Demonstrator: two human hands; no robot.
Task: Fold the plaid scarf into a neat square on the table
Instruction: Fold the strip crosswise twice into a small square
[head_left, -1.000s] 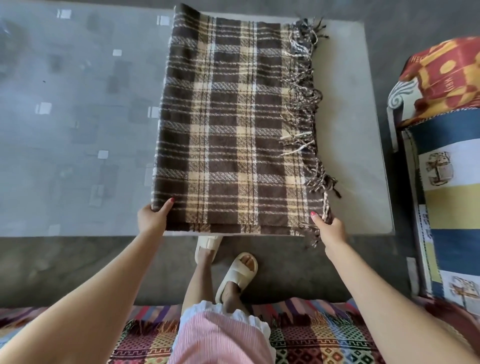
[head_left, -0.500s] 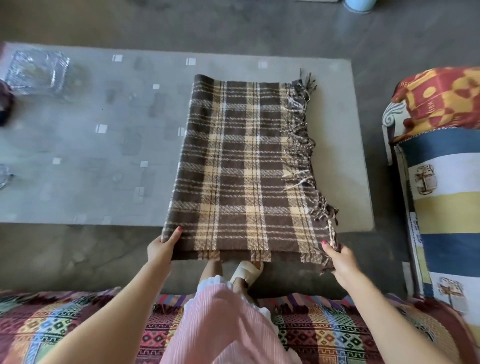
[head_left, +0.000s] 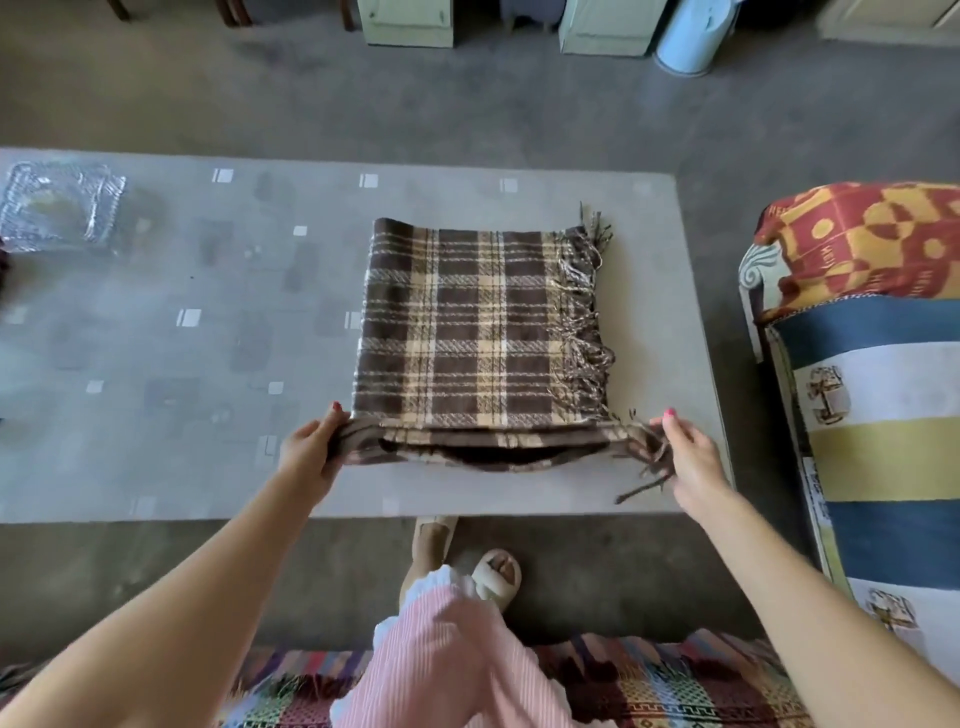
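The brown and cream plaid scarf (head_left: 478, 332) lies folded on the grey table (head_left: 208, 322), right of centre, with its fringe along the right side. Its near edge is lifted off the table and stretched between my hands, and the layers gape open underneath. My left hand (head_left: 306, 449) pinches the near left corner. My right hand (head_left: 685, 452) pinches the near right corner, where loose fringe strands hang down.
A clear glass dish (head_left: 60, 208) sits at the table's far left. A sofa arm with a striped cover and a red-yellow cloth (head_left: 872, 364) stands close on the right. My legs and a slippered foot (head_left: 498, 574) are below the table's near edge. Cabinets and a pale bin (head_left: 685, 36) stand beyond.
My view has pulled back and up. Both hands have lifted the scarf's near edge and carried it forward over the table, so the visible scarf is shorter than before.
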